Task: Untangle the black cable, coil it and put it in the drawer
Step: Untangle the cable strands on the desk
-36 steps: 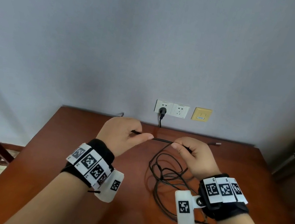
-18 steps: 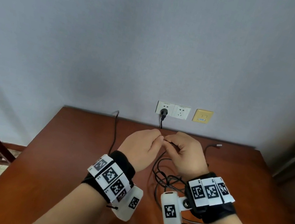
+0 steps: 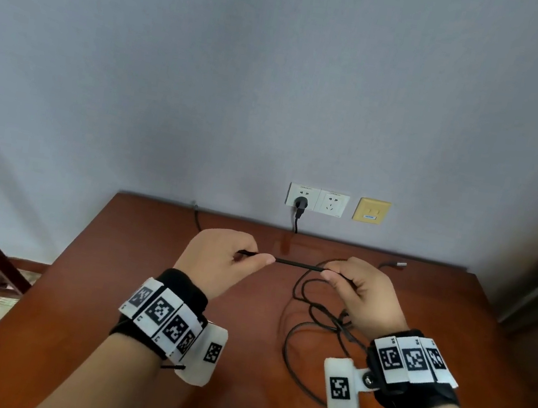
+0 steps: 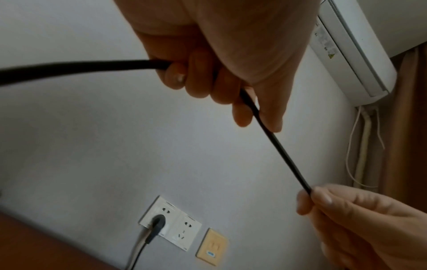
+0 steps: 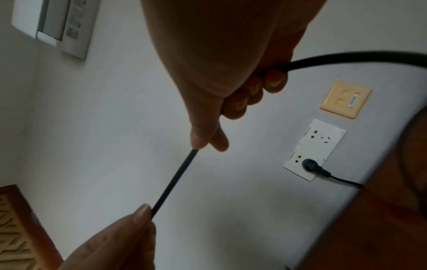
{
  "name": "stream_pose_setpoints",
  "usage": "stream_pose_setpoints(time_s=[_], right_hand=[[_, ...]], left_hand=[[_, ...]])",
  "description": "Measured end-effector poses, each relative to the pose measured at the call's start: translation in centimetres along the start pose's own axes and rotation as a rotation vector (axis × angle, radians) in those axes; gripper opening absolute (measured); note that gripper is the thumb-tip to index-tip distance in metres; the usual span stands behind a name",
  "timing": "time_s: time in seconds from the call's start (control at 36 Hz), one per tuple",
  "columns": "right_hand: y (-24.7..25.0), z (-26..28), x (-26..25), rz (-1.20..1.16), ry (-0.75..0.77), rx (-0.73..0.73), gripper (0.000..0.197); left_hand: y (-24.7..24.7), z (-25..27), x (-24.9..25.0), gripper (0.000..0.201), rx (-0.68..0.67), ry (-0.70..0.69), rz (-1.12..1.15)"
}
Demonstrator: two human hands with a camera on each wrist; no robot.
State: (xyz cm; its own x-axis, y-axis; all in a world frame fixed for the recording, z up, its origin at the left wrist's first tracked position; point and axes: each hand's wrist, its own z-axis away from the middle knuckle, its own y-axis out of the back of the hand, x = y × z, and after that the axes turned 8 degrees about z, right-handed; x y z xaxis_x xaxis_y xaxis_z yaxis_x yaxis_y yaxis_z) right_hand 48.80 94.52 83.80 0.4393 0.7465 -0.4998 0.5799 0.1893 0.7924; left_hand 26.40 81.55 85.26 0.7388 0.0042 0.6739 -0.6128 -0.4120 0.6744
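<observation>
Your left hand point(image 3: 223, 259) and right hand point(image 3: 364, 291) each pinch the black cable point(image 3: 297, 264), a taut span between them; its tangle lies on the bench point(image 3: 149, 256) at 5 o'clock. It looks thin, limp, light: grip near the knots.

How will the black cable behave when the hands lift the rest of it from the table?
Probably floppy: the black cable is straight only between the left hand and right hand. The loops on the table look tangled, so they may lift together.
</observation>
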Motion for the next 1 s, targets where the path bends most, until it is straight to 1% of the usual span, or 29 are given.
stream_pose_setpoints(time_s=[0.11,0.25,0.31,0.39,0.47,0.53,0.58,0.67,0.75,0.86,1.0], right_hand=[[-0.2,-0.1,-0.1,0.019,-0.008,0.026,0.012],[-0.6,-0.2,-0.8,0.007,0.003,0.069,0.012],[-0.8,-0.2,-1.1,-0.001,0.009,0.076,0.012],[-0.9,-0.3,-1.6,-0.008,-0.005,0.121,0.017],[-0.8,-0.3,-2.0,0.002,-0.011,0.150,0.012],[-0.7,-0.4,-2.2,0.007,0.006,0.141,0.015],[-0.9,-0.5,-2.6,0.003,0.027,0.127,0.020],[-1.2,-0.5,-3.2,-0.013,0.077,0.089,0.029],[-1.1,-0.6,-3.5,-0.020,0.086,0.072,0.031],[-0.6,-0.7,-3.2,-0.036,0.086,0.053,0.031],[-0.2,-0.6,-2.9,-0.017,0.134,0.037,0.031]], left_hand=[[0.1,0.0,0.3,0.039,0.020,0.003,-0.031],[-0.5,-0.2,0.9,0.020,0.033,0.024,-0.086],[-1.1,-0.1,1.3,0.022,0.018,0.033,-0.100],[-1.9,0.0,2.1,0.033,0.031,0.026,-0.151],[-2.6,0.2,2.8,0.030,0.042,0.044,-0.166],[-3.0,0.4,3.3,0.027,0.025,0.047,-0.188],[-3.3,0.4,3.6,0.024,0.014,0.033,-0.168],[-3.8,0.4,4.0,0.021,-0.032,-0.028,-0.091],[-4.0,0.4,4.1,0.017,-0.051,-0.055,0.001],[-3.4,0.0,3.8,0.024,-0.051,-0.118,0.024],[-2.5,-0.4,3.3,0.041,-0.039,-0.168,-0.059]])
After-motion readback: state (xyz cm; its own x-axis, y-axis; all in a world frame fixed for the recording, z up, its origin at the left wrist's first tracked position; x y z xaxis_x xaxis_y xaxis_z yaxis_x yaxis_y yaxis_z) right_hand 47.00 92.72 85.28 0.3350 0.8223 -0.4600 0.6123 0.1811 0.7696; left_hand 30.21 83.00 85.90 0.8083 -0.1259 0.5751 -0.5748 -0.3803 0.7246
